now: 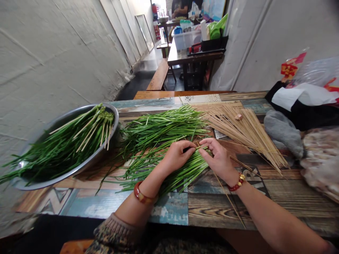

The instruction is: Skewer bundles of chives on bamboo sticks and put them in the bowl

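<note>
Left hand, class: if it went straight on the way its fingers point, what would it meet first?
Most likely the right hand: its fingertips face those of the left hand across a small gap, over the green stems. Depth is unclear from this one view.

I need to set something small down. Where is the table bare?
Along the near edge: between the metal basin and left arm, and between the right arm and the bag of pale pieces. A thin stick crosses the patch between the arms. Crowded: the middle, with greens, left hand and right hand; the right, with loose sticks and a grey bag.
</note>
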A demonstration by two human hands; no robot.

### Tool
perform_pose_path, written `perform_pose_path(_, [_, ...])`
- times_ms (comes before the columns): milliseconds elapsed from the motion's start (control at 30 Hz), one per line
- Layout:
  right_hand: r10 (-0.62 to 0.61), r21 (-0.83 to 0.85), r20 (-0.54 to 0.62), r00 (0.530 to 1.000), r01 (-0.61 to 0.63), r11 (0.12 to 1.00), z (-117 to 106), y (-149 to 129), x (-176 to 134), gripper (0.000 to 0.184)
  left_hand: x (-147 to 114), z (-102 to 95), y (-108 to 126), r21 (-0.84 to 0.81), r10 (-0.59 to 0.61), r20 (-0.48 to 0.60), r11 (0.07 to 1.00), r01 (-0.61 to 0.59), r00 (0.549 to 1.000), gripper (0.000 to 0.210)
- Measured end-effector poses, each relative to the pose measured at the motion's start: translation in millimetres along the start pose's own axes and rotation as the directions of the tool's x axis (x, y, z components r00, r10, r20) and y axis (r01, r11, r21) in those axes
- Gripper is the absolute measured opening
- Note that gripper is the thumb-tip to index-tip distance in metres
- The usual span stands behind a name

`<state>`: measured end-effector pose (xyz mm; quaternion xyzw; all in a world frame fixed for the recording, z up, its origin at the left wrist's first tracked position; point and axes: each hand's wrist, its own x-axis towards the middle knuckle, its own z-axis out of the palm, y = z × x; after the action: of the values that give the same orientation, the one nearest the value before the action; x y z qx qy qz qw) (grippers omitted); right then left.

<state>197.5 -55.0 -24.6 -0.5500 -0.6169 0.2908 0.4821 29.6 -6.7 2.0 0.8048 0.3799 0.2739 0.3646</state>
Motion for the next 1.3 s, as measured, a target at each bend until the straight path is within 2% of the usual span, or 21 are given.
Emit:
perform_pose_path(133, [-0.006, -0.071, -0.012, 1.000, 0.005, 0.997, 0.1, -0.5, 0.2, 0.009, -1.6, 0.0, 0.5, -0.026, -0.028, 0.049, 0.999, 0.030, 0.998, 0.017])
perform_pose_path(233, [-0.003, -0.094, 0.012, 1.000, 0.005, 0.996, -0.4, -1.9, 0.5, 0.006, -1.2, -7.8, -3.4, -0.056, -0.033, 0.115, 0.998, 0.039, 0.993, 0.017])
perform_pose_path(300, [-0.013, -0.091, 0.021, 1.000, 0.014, 0.996, -0.8, -2.6, 0.6, 0.007, 0.9, -17.2, -9.5, -0.041, -0.048, 0.031, 0.998, 0.049, 0.998, 0.019])
perform_pose_path(367, [-0.024, -0.095, 0.022, 0.999, 0.026, 0.995, -1.0, -2.7, 0.4, 0.007, 3.6, -27.1, -17.8, 0.054, -0.067, -0.130, 0.996, 0.074, 0.989, 0.020])
perform_pose_path(433, [-0.025, -0.098, 0.021, 0.999, 0.027, 0.995, -0.9, -2.5, 0.2, 0.007, 5.8, -33.9, -26.0, 0.217, -0.070, -0.223, 0.969, 0.119, 0.972, 0.019])
perform_pose_path(600, [-0.018, -0.092, 0.017, 1.000, 0.020, 0.996, -0.1, -2.7, 0.0, 0.008, 6.2, -32.6, -36.9, 0.625, -0.081, -0.168, 0.762, 0.170, 0.982, 0.014])
perform_pose_path(667, [-0.025, -0.092, 0.013, 1.000, 0.026, 0.995, 0.0, -3.3, 0.1, 0.009, 6.1, -29.6, -38.1, 0.701, -0.068, -0.146, 0.696, 0.152, 0.987, 0.012])
perform_pose_path(733, [-0.026, -0.095, 0.005, 1.000, 0.026, 0.995, 0.3, -3.7, 0.2, 0.009, 6.5, -27.9, -38.5, 0.729, -0.048, -0.137, 0.672, 0.133, 0.989, 0.009])
perform_pose_path(800, [-0.022, -0.090, -0.002, 1.000, 0.022, 0.996, 0.6, -3.7, 0.2, 0.010, 7.2, -27.9, -38.1, 0.706, -0.010, -0.143, 0.699, 0.109, 0.990, 0.007])
perform_pose_path(967, [-0.018, -0.045, 0.008, 1.000, 0.019, 0.999, 1.3, -2.7, -0.1, 0.016, 8.4, -28.5, -31.8, 0.483, 0.122, -0.237, 0.876, 0.008, 0.964, 0.005])
perform_pose_path(1100, [-0.011, -0.045, 0.000, 1.000, 0.010, 0.999, 0.9, -3.5, -0.7, 0.018, 6.8, -21.2, -23.8, 0.210, 0.041, -0.247, 0.978, 0.012, 0.968, 0.003])
perform_pose_path(1200, [-0.003, -0.041, -0.004, 1.000, 0.002, 0.999, -0.2, -6.1, -1.3, 0.017, 5.4, -13.1, -15.4, 0.044, -0.019, -0.182, 0.999, 0.028, 0.983, 0.009])
perform_pose_path(1300, [-0.003, -0.026, -0.002, 1.000, 0.003, 1.000, -1.2, -8.7, -1.6, 0.017, 5.3, -7.5, -6.3, -0.024, -0.033, -0.133, 0.999, 0.030, 0.991, 0.014])
